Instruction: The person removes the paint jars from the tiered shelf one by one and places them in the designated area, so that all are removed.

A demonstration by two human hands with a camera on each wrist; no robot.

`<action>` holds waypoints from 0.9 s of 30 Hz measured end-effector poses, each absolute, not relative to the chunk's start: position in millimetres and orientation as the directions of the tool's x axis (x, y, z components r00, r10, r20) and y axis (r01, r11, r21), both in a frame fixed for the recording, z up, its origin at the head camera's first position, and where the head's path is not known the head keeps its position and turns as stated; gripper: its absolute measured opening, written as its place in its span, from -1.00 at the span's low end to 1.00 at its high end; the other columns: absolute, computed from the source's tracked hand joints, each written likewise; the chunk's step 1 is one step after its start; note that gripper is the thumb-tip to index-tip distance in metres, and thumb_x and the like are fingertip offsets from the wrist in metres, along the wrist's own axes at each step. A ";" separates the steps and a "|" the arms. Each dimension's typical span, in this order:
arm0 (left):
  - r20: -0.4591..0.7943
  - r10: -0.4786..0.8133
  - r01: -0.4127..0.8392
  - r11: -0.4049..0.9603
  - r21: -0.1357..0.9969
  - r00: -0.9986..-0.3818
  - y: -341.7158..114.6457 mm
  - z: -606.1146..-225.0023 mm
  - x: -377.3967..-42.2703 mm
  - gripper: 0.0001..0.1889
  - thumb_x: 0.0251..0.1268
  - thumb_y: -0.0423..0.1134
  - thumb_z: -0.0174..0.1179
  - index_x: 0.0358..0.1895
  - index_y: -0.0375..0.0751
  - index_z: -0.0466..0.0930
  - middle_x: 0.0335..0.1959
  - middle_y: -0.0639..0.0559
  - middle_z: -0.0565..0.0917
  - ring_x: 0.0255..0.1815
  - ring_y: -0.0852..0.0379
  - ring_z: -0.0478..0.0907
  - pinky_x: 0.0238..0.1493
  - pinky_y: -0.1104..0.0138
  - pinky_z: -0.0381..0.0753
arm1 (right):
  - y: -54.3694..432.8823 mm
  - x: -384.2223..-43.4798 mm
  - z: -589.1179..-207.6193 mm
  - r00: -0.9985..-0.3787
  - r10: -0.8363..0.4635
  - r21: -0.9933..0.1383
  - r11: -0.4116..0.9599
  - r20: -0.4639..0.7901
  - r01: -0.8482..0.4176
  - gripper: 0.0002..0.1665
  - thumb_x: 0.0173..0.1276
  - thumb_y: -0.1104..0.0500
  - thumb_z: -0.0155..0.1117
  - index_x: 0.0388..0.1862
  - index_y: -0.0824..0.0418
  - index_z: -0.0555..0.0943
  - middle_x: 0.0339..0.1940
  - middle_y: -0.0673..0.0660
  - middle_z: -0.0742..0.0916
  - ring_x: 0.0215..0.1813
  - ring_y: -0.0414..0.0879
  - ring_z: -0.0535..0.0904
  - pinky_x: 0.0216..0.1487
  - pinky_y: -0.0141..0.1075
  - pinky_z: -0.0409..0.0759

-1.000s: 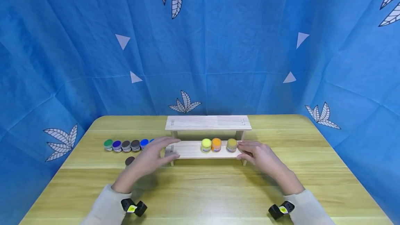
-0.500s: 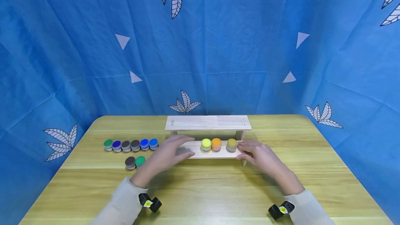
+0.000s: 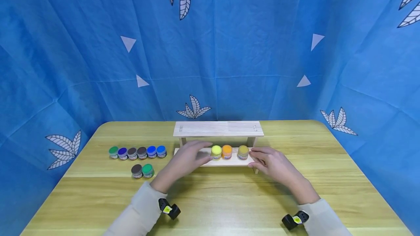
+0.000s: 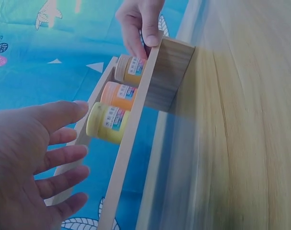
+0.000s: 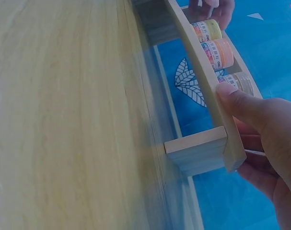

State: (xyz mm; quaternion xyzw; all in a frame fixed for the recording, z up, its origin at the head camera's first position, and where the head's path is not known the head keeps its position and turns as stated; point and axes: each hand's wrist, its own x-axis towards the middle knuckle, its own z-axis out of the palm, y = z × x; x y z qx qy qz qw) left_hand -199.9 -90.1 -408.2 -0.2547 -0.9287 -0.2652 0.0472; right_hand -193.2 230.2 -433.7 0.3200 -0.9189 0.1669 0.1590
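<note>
A small two-tier wooden shelf (image 3: 218, 129) stands at the back middle of the table. Three paint jars sit on its lower tier: a yellow one (image 3: 216, 152), an orange one (image 3: 227, 152) and, a little apart, a mustard one (image 3: 243, 152). My left hand (image 3: 187, 158) is just left of the yellow jar, its fingers extended and spread; in the left wrist view a gap shows between fingertips and jar. At the lower tier's right end, my right hand (image 3: 269, 161) grips the shelf, thumb on the front edge (image 5: 226, 91), fingers partly hidden behind.
Left on the table (image 3: 295, 192), several jars stand in a row, from a green-lidded jar (image 3: 113, 152) to a blue-lidded jar (image 3: 161, 151). Before them are a dark-lidded jar (image 3: 136, 171) and another green-lidded jar (image 3: 148, 170). A blue cloth (image 3: 210, 46) hangs behind.
My left hand has moved right along the lower tier toward the yellow jar, uncovering the jars on the left. The right hand and the shelf have stayed in place.
</note>
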 end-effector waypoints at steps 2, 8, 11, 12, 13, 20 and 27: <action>0.216 0.445 0.492 0.738 0.461 -0.869 -87.2 -408.8 -200.6 -0.48 0.32 0.12 0.23 0.26 -0.04 0.55 0.22 0.02 0.58 0.29 -0.04 0.44 0.28 0.06 0.42 | 230.1 -192.9 -433.3 -0.748 -0.534 -0.196 0.746 0.395 -0.636 -0.48 0.22 -0.07 0.45 0.06 0.23 0.71 0.05 0.15 0.71 0.09 0.07 0.63 0.05 -0.04 0.61; 0.224 0.438 0.491 0.748 0.447 -0.871 -79.6 -411.0 -205.7 -0.47 0.29 0.11 0.27 0.24 -0.07 0.57 0.17 0.02 0.61 0.21 0.01 0.51 0.20 0.14 0.51 | 230.3 -192.2 -433.8 -0.754 -0.522 -0.194 0.756 0.398 -0.625 -0.49 0.22 -0.08 0.44 0.05 0.19 0.71 0.01 0.14 0.69 0.05 0.04 0.62 0.02 -0.04 0.62; 0.233 0.445 0.501 0.744 0.442 -0.865 -76.4 -412.2 -208.5 -0.48 0.28 0.10 0.28 0.22 -0.08 0.58 0.14 0.03 0.62 0.17 0.05 0.54 0.16 0.19 0.54 | 230.5 -192.2 -434.9 -0.751 -0.518 -0.194 0.755 0.410 -0.626 -0.51 0.21 -0.08 0.45 0.03 0.18 0.72 0.00 0.13 0.69 0.03 0.04 0.62 0.00 -0.04 0.63; 0.235 0.447 0.504 0.744 0.439 -0.863 -75.5 -412.5 -209.1 -0.48 0.27 0.10 0.29 0.21 -0.09 0.59 0.14 0.03 0.63 0.16 0.05 0.55 0.16 0.19 0.54 | 230.5 -192.4 -435.5 -0.747 -0.518 -0.192 0.753 0.417 -0.630 -0.51 0.20 -0.07 0.46 0.02 0.18 0.73 -0.01 0.13 0.69 0.03 0.04 0.62 0.00 -0.04 0.63; 0.234 0.448 0.505 0.742 0.440 -0.863 -74.5 -413.0 -209.6 -0.49 0.27 0.09 0.29 0.20 -0.09 0.59 0.13 0.03 0.63 0.14 0.06 0.56 0.14 0.20 0.55 | 230.5 -192.7 -436.2 -0.742 -0.519 -0.192 0.749 0.425 -0.634 -0.51 0.19 -0.06 0.47 0.02 0.19 0.73 -0.01 0.13 0.70 0.03 0.04 0.63 0.00 -0.04 0.63; 0.222 0.433 0.486 0.760 0.430 -0.874 -68.0 -415.0 -211.4 -0.52 0.26 0.10 0.30 0.13 -0.10 0.62 0.03 0.04 0.68 -0.07 0.16 0.64 -0.02 0.28 0.62 | 230.4 -194.8 -437.9 -0.724 -0.525 -0.201 0.730 0.447 -0.653 -0.49 0.14 -0.04 0.50 0.00 0.24 0.73 0.01 0.14 0.73 0.06 0.08 0.64 0.05 -0.03 0.61; 0.220 0.417 0.471 0.761 0.446 -0.882 -66.0 -414.3 -210.3 -0.59 0.25 0.10 0.31 0.04 -0.06 0.65 -0.11 0.11 0.70 -0.19 0.22 0.62 -0.17 0.35 0.62 | 230.0 -195.2 -436.6 -0.732 -0.522 -0.208 0.734 0.438 -0.647 -0.48 0.12 -0.04 0.51 -0.01 0.25 0.73 0.00 0.15 0.74 0.07 0.09 0.65 0.07 -0.02 0.60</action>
